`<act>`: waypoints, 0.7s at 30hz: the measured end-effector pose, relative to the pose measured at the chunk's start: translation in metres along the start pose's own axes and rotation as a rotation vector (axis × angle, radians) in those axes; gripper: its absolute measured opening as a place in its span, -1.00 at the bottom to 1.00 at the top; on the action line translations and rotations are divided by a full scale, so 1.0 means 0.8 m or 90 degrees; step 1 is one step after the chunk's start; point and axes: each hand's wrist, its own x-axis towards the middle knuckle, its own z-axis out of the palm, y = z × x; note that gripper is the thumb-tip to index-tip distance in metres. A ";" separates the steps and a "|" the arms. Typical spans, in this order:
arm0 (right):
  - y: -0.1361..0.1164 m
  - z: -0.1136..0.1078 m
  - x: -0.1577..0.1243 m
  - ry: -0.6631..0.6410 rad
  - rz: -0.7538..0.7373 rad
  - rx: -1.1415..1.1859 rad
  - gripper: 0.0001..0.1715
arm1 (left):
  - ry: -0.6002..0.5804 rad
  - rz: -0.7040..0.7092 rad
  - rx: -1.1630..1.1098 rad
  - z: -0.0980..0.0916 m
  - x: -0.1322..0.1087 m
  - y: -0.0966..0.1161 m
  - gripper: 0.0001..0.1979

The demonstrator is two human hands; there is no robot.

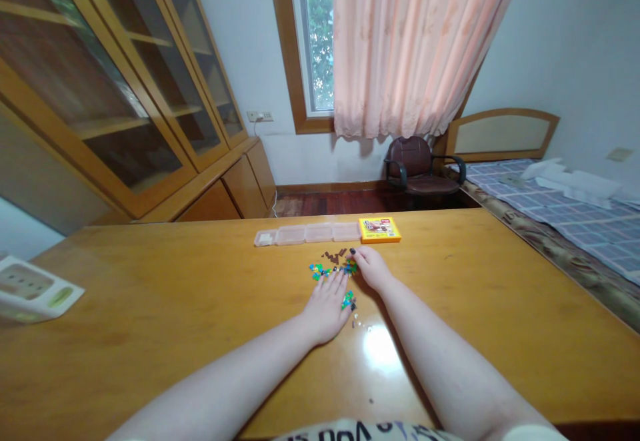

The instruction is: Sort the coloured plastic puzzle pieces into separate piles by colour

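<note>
Two bare forearms (240, 378) are extended across a glossy honey-toned wooden table (500, 294). The left hand (325, 308) is laid flat, fingers slightly spread, beside tiny green, blue and brown plastic bricks (320, 270); these are touched by the right hand's (373, 269) narrowed fingertips (354, 253), any grip being unclear. Beyond lie a clear four-compartment plastic case (305, 233) and a yellow printed box (380, 230).

Table (150, 308): glossy varnished wood. Organizer box (306, 233): translucent smooth plastic. Bricks (327, 269): shiny plastic. Curtain (405, 48): thin cloth.

To my left stands a glass-fronted wooden cabinet (115, 88); ahead hangs a peach curtain (410, 48), with a dark office chair (417, 168) below and a bed (565, 221) to my right.
</note>
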 end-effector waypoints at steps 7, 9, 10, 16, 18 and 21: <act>-0.005 -0.002 -0.001 0.017 0.009 0.002 -0.59 | 0.035 -0.199 0.002 -0.009 0.016 0.013 -0.29; -0.004 -0.003 0.000 0.029 0.019 0.004 -0.58 | 0.024 -0.093 -0.010 -0.020 0.009 0.011 -0.25; -0.004 -0.003 0.000 0.034 0.025 0.006 -0.58 | 0.000 0.007 -0.022 -0.025 0.004 0.010 -0.24; -0.004 -0.004 0.001 0.069 0.031 0.040 -0.56 | -0.149 0.389 -0.081 -0.027 -0.023 0.015 -0.26; -0.004 -0.004 0.001 0.080 0.037 0.055 -0.58 | -0.132 0.358 -0.064 -0.020 -0.021 0.017 -0.26; -0.002 -0.005 0.001 0.093 0.048 0.070 -0.60 | -0.094 0.288 -0.033 -0.012 -0.008 0.016 -0.27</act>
